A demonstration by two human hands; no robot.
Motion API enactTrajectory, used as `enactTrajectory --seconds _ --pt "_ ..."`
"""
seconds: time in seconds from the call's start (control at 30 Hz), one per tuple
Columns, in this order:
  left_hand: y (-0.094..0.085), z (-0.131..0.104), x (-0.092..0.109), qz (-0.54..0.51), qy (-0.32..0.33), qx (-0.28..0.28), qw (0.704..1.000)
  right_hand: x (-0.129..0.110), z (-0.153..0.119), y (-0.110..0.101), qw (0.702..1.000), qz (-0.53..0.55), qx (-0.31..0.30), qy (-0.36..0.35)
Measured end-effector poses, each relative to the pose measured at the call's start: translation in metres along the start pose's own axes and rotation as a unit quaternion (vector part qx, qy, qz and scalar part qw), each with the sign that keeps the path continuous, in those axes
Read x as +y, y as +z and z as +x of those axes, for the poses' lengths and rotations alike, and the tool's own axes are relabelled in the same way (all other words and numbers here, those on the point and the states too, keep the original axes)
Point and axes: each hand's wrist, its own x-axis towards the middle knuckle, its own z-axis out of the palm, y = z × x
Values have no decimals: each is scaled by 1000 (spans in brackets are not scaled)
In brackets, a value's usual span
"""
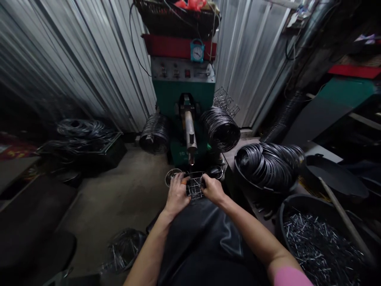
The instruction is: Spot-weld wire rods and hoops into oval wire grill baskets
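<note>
Wire frame: A gridded wire frame (pixel 195 186) sits just below the picture's centre, beneath the tip of a metal arm (pixel 189 133); whether they touch cannot be told.
Left hand: The worker's left hand (pixel 177 192), an orange band (pixel 183 182) on one finger, grips the frame's left side.
Right hand: The right hand (pixel 212 188) curls around the opposite side, clasping it.
Step at the machine: The frame is apparently being held or positioned before the green machine (pixel 166 93), upper centre.
Next move: It would likely call for a level, two-sided grip, fingers clear of the tip.
Wire coils: Coils hang left (pixel 154 135) and right (pixel 222 127) of the arm.
</note>
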Motion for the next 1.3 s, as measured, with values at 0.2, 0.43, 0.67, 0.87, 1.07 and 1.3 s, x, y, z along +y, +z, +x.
enactTrajectory --seconds 0.2,0.43,0.67,0.87,1.07,1.3 --pt "-5 0 -5 -46 -8 -19 999 11 -8 23 989 132 7 -62" --pt "-2 2 -13 -125 -58 -12 990 21 -1 3 973 111 -59 -195" --pt "0 11 -20 -139 -74 -31 987 14 5 3 976 8 -93 -195" --pt "11 20 -33 -146 -58 -49 986 12 19 5 978 -2 -91 -188" --pt "16 28 -49 -159 -29 -46 986 13 28 7 978 -5 -89 -188" --pt "11 39 -53 -157 -39 -47 986 9 38 5 981 -12 -78 -177"
